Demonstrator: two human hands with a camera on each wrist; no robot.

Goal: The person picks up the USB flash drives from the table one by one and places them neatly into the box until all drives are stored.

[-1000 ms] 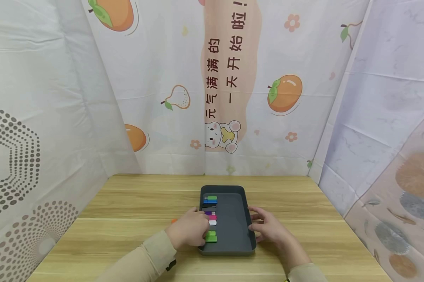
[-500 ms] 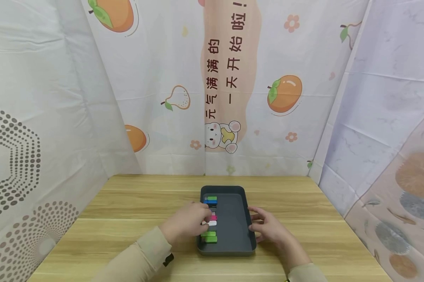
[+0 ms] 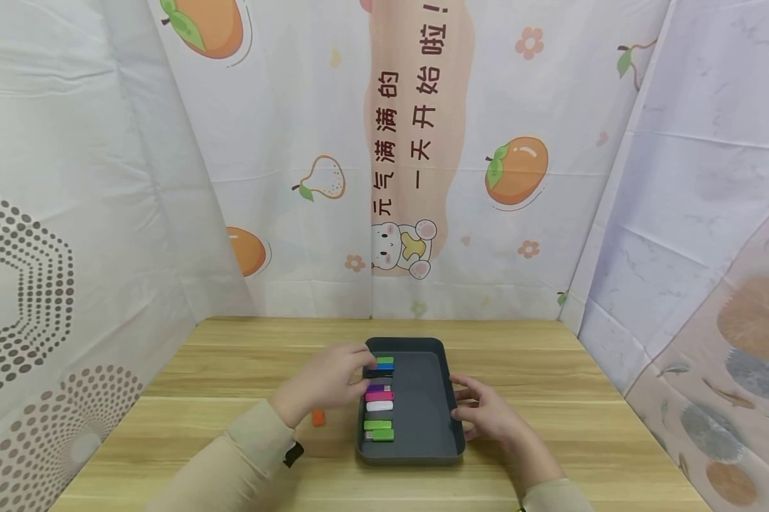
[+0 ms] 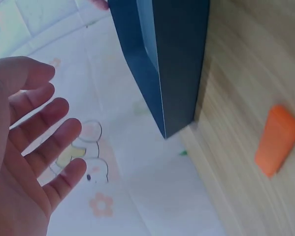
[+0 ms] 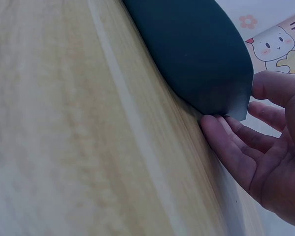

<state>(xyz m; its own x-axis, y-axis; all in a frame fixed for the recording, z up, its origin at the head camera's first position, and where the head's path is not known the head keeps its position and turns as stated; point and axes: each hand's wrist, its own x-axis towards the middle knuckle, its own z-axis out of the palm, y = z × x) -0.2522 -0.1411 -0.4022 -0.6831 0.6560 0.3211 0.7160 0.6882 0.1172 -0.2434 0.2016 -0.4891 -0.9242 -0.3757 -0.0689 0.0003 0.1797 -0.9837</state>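
Observation:
Near the middle of the table lies a dark grey tray [image 3: 423, 405] with a column of USB flash drives along its left side. Among them are a pink drive [image 3: 379, 396], a white drive [image 3: 379, 406], a purple drive [image 3: 376, 388] and a green drive [image 3: 382, 434]. Over the tray's left rim is my left hand [image 3: 333, 378]; its fingers look loosely bent and hold nothing in the left wrist view. My right hand [image 3: 489, 410] touches the tray's right outer wall with its fingertips. On the table left of the tray rests an orange flash drive [image 3: 318, 417].
The wooden table [image 3: 525, 348] reaches back to a printed cloth curtain [image 3: 295, 242]. More cloth hangs on the left and right sides. Bare tray floor shows to the right of the drives.
My left hand has moved from the tray's front left up toward its back left and lifted off the drives. The orange drive has come into full view. The right hand has stayed put.

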